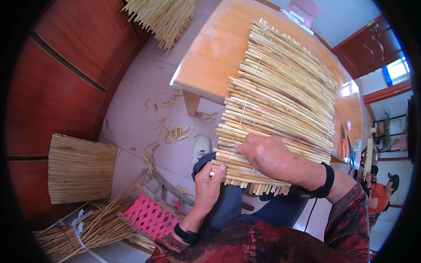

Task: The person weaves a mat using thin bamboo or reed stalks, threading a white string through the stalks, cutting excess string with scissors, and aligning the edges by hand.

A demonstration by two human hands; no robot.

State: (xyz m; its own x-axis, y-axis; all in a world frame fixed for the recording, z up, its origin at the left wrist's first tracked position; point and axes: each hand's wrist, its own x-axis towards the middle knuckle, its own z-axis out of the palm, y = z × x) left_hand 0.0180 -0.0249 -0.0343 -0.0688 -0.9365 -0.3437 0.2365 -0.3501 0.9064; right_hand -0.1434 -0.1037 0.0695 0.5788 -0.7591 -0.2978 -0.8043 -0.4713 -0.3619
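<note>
The stalk mat (280, 101) lies across the table (206, 48), extends from both hands toward the far end of the tabletop, and overhangs the near edge above the person's lap. The left hand (207, 187) grasps the mat's near left corner, thumb on the upper face. The right hand (265, 153) is positioned ahead and to the right of the left hand, above the mat; its fingers are curled and pinch a white thread (233, 153) at the stalks. Further thread ties cross the stalks beyond the right hand.

The table surface is orange-brown and glossy; its bare portion lies ahead of the left hand. Blue-handled scissors (352, 158) and a red tool (344, 139) rest to the right of the right hand, beside the mat. A pink chair (302, 13) stands past the far end of the table.

The pale tiled floor (140, 94), left of the hands, carries scattered short stalk offcuts (176, 133). Farther left, a second mat (81, 171) leans against a red-brown cabinet (57, 105). A stool with pink webbing (151, 215) and a bundle of long stalks (87, 232) are situated left of the left hand. Well to the right of the right hand are a co-worker (379, 195) and a green plant (387, 127).
</note>
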